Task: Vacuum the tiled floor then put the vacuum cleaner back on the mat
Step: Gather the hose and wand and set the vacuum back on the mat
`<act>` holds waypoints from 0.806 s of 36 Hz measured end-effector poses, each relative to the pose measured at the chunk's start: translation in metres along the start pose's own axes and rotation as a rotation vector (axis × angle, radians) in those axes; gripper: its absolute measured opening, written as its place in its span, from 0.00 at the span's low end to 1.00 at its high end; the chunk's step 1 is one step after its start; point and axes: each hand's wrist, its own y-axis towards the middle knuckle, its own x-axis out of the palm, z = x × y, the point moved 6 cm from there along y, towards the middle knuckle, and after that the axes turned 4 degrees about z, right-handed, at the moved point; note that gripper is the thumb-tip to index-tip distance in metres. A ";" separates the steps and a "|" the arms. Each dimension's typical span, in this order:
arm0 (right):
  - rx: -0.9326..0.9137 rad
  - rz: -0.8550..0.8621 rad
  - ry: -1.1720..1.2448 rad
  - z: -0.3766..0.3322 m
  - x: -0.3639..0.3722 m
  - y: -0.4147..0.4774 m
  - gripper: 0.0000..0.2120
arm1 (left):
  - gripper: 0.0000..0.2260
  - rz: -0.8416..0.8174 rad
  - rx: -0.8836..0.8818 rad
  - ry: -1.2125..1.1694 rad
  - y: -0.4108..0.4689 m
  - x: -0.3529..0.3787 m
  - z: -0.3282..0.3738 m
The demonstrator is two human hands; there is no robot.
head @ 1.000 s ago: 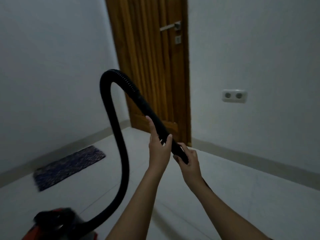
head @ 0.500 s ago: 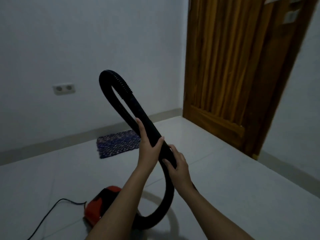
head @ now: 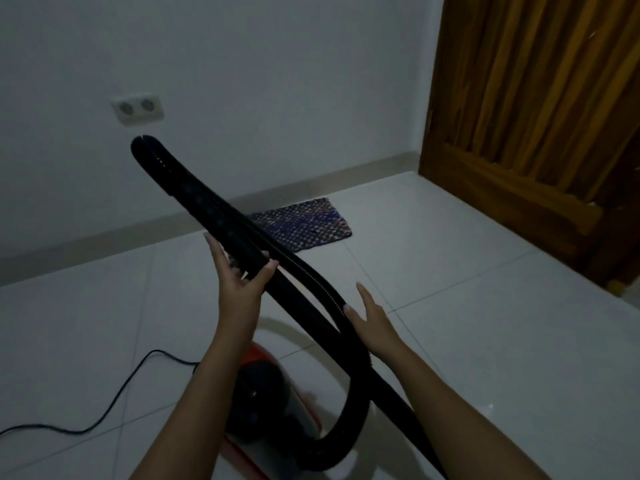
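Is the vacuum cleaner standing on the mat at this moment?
No, the red vacuum cleaner sits on the bare tiled floor, while the mat lies farther off, apart from it, by the wall.

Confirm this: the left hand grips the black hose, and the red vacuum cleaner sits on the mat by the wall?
Not quite: in the head view the left hand grips the black hose, but the red vacuum cleaner sits on bare tiles, apart from the mat.

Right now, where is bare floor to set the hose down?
Bare tiles lie between the mat and the door, and right of the right hand. Crowded under the arms: vacuum cleaner, hose, and the cord leftward.
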 end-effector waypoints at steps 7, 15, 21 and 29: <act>0.027 -0.060 0.236 0.010 0.016 -0.012 0.22 | 0.47 -0.002 0.011 -0.029 -0.011 -0.005 -0.001; -0.146 0.104 0.311 0.021 -0.041 -0.045 0.24 | 0.46 -0.010 0.040 0.007 -0.037 0.019 -0.004; -0.238 0.161 0.230 0.032 -0.086 -0.071 0.24 | 0.43 0.017 0.010 0.008 -0.052 0.036 -0.013; -0.263 0.250 0.187 0.057 -0.147 -0.098 0.24 | 0.44 -0.104 -0.059 -0.038 -0.070 0.089 -0.013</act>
